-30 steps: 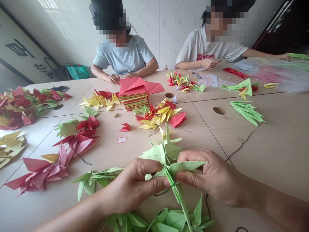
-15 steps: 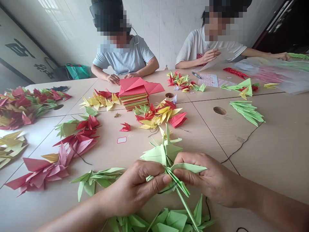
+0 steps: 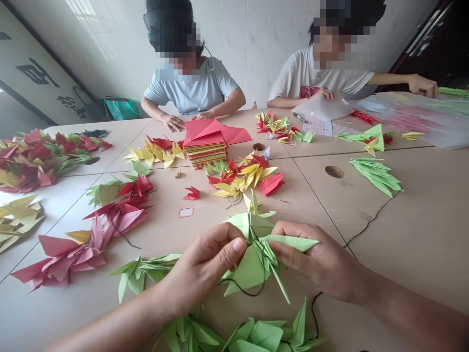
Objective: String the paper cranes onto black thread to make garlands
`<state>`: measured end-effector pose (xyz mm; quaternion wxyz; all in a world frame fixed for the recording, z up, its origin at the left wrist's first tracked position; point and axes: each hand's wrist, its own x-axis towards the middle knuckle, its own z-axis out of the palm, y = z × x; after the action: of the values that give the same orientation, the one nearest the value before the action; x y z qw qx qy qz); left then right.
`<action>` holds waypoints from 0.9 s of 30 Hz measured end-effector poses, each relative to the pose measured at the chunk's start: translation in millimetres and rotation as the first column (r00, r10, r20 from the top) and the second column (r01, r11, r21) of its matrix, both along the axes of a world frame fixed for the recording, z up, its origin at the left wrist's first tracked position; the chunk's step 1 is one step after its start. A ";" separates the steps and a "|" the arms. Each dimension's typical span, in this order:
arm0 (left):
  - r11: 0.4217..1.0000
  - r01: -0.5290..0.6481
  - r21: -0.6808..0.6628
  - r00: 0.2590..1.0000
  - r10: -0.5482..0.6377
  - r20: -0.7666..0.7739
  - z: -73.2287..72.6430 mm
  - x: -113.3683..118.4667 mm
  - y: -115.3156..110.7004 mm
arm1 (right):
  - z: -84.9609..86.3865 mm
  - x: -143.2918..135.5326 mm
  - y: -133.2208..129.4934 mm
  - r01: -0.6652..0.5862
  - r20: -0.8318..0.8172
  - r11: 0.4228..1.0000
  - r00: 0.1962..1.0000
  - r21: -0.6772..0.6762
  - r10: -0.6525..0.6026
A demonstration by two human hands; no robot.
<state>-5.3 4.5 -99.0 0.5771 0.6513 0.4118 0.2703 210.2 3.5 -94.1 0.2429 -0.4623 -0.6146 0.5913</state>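
Over the near middle of the table I hold folded green origami cranes point(image 3: 252, 266) with pointed tips and spread wings. My right hand point(image 3: 317, 254) is closed on one from the right, a long green point lying across its fingers. My left hand point(image 3: 210, 266) is closed at the left edge of the green paper, thumb against forefinger. A black cord point(image 3: 252, 293) hangs in a loop below the paper and runs up over the folds; its left end passes behind my left hand. Whether my left fingers also grip cord is hidden. Below lie more green cranes point(image 3: 262, 335).
Strings of pink and red cranes point(image 3: 98, 234) lie at left, beside a mixed pile point(image 3: 36, 161). Ahead are a stack of coloured paper point(image 3: 207, 154) and yellow and red cranes point(image 3: 251, 173). Green folded strips point(image 3: 377, 173) lie right. Two people point(image 3: 194, 85) sit across the table.
My left hand has shifted up and left from the middle of the paper, and the cord loop now shows more fully. Opposite at right, the person's sheet has come down toward the table.
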 end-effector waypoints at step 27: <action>0.936 -0.040 0.350 0.977 0.110 -0.182 14.0 4.5 -15.2 | -9.6 -2.8 -9.5 -0.184 0.473 0.738 0.857 0.649 -0.203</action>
<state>-0.8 -10.7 -85.0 0.3996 0.7495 0.4384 0.2938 207.4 -6.0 -103.7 0.2231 -0.4864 -0.8252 0.1810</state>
